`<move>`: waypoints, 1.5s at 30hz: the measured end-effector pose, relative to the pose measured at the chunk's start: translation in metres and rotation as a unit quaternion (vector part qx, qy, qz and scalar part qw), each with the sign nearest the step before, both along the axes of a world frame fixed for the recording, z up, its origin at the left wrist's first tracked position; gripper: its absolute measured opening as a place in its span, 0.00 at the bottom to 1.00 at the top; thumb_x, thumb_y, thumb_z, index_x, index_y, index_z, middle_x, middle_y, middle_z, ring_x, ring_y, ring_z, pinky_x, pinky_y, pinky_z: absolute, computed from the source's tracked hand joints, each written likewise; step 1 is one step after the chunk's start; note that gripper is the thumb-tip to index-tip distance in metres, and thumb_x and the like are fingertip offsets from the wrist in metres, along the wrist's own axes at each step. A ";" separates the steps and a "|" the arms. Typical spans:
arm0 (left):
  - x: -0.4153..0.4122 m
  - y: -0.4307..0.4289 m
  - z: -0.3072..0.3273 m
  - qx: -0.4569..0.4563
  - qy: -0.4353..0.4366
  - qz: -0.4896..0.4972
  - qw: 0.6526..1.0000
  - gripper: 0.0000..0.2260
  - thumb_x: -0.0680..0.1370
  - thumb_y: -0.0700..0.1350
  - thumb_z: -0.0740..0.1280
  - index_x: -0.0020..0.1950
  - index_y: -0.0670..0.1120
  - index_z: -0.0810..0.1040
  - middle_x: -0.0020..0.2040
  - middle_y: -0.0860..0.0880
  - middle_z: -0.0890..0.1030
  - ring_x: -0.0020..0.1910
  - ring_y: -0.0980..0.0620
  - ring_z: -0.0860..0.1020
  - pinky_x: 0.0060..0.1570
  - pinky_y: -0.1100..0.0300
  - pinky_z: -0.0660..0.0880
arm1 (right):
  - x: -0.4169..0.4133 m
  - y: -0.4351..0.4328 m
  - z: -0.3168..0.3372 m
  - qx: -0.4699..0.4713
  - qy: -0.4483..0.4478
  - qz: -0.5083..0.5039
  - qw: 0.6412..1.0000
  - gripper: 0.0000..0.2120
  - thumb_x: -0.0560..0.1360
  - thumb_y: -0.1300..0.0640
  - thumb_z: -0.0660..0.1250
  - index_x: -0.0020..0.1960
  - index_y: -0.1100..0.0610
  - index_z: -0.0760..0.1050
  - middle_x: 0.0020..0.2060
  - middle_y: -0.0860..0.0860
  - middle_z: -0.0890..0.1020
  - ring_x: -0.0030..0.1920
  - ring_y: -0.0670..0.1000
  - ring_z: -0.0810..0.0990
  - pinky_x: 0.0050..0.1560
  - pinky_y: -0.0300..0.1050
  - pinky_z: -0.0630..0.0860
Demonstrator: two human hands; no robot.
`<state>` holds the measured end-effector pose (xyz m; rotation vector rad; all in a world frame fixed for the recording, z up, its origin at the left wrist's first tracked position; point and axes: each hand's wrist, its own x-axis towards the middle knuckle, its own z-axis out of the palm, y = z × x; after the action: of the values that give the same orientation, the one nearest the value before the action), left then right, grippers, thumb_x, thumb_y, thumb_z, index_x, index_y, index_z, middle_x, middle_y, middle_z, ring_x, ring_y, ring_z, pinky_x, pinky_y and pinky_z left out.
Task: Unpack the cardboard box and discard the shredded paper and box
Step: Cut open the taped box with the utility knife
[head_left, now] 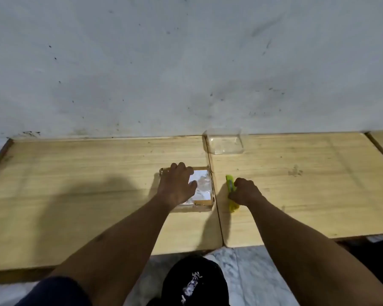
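Observation:
A small flat cardboard box (202, 193) with a white label and shiny tape on top lies on the wooden table (86, 184), close to the seam between two tabletops. My left hand (177, 186) rests flat on the box's top, fingers spread, pressing on it. My right hand (244, 192) is just right of the box, closed around a yellow-green utility knife (230, 184) that lies along the table surface. The box is closed; its contents are hidden.
A clear plastic container (224, 141) stands at the back against the grey wall (186, 62). A second tabletop (307, 184) adjoins on the right. Below the front edge are a marble floor (248, 272) and my dark-clothed legs (195, 281).

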<state>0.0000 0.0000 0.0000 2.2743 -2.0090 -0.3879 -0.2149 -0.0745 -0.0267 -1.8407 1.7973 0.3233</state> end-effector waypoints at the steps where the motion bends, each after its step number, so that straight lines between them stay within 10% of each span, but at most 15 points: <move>1: 0.000 0.001 0.000 -0.005 -0.015 -0.003 1.000 0.18 0.78 0.57 0.60 0.66 0.52 0.73 0.62 0.51 0.74 0.62 0.49 0.70 0.61 0.47 0.67 | 0.001 0.001 -0.002 -0.002 -0.007 -0.007 1.000 0.25 0.68 0.51 0.71 0.62 0.57 0.71 0.58 0.58 0.77 0.57 0.60 0.78 0.52 0.48 0.77; 12: 0.002 0.009 -0.039 -0.045 0.040 0.005 0.998 0.26 0.82 0.59 0.49 0.79 0.52 0.56 0.80 0.48 0.55 0.79 0.49 0.48 0.75 0.42 0.46 | 0.007 -0.009 -0.007 0.052 -0.086 -0.084 0.991 0.21 0.71 0.63 0.69 0.63 0.58 0.72 0.51 0.58 0.76 0.44 0.61 0.81 0.19 0.45 0.76; 19: 0.035 -0.034 -0.044 -0.062 0.028 0.049 0.996 0.26 0.83 0.59 0.49 0.79 0.50 0.56 0.80 0.45 0.53 0.79 0.46 0.47 0.76 0.46 0.45 | 0.013 -0.032 -0.008 0.026 -0.190 -0.039 0.981 0.04 0.75 0.62 0.68 0.49 0.62 0.78 0.43 0.61 0.84 0.33 0.51 0.83 0.25 0.43 0.78; 28: 0.052 -0.053 -0.053 -0.095 0.003 0.025 0.995 0.27 0.82 0.60 0.48 0.78 0.50 0.60 0.79 0.44 0.58 0.79 0.46 0.51 0.75 0.45 0.48 | 0.050 -0.036 0.026 -0.073 -0.333 -0.023 0.940 0.16 0.77 0.57 0.66 0.31 0.60 0.74 0.25 0.52 0.82 0.30 0.52 0.83 0.31 0.40 0.72; 45: 0.050 -0.055 -0.049 -0.048 0.002 0.026 0.999 0.27 0.83 0.59 0.46 0.80 0.51 0.51 0.81 0.46 0.49 0.79 0.47 0.43 0.75 0.47 0.41 | 0.066 -0.020 0.038 -0.101 -0.301 -0.029 0.948 0.10 0.76 0.57 0.64 0.48 0.63 0.81 0.30 0.59 0.83 0.25 0.48 0.78 0.32 0.39 0.75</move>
<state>0.0502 -0.0546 -0.0495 2.2617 -1.9179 -0.2861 -0.1493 -0.0944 0.0116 -1.7559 1.4800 -0.4235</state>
